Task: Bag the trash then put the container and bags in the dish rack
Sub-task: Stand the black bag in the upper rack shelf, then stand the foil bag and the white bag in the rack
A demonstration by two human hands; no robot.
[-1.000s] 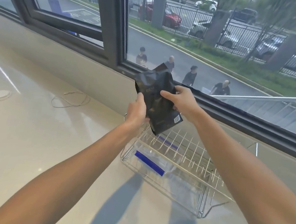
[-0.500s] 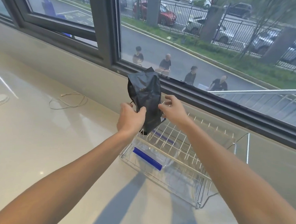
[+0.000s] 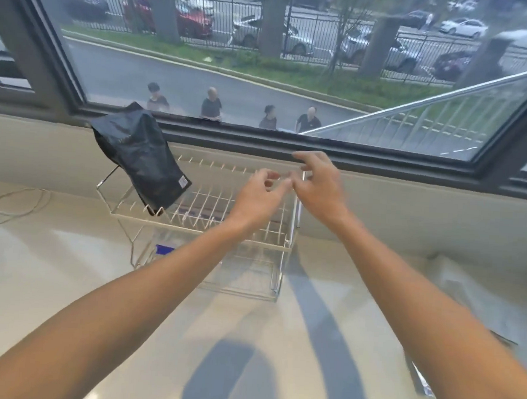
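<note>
A black foil bag (image 3: 141, 158) stands tilted in the left end of the wire dish rack (image 3: 287, 241), leaning toward the window. Under the rack's upper tier lies a clear zip bag with a blue strip (image 3: 164, 250). My left hand (image 3: 257, 200) hovers over the right half of the rack, fingers apart and holding nothing. Just to its right, my right hand (image 3: 320, 184) is also empty with spread fingers, near the rack's right corner post. Neither hand touches the black bag.
The rack sits on a pale glossy counter (image 3: 66, 279) against a low wall under a large window (image 3: 264, 60). A thin white cable (image 3: 18, 203) lies at the left. Crumpled clear plastic (image 3: 466, 292) and a dark item (image 3: 418, 378) lie at the right.
Both hands let go of the black bag, which now rests in the rack's left end. The hands have shifted right over the rack, and the view has turned right.
</note>
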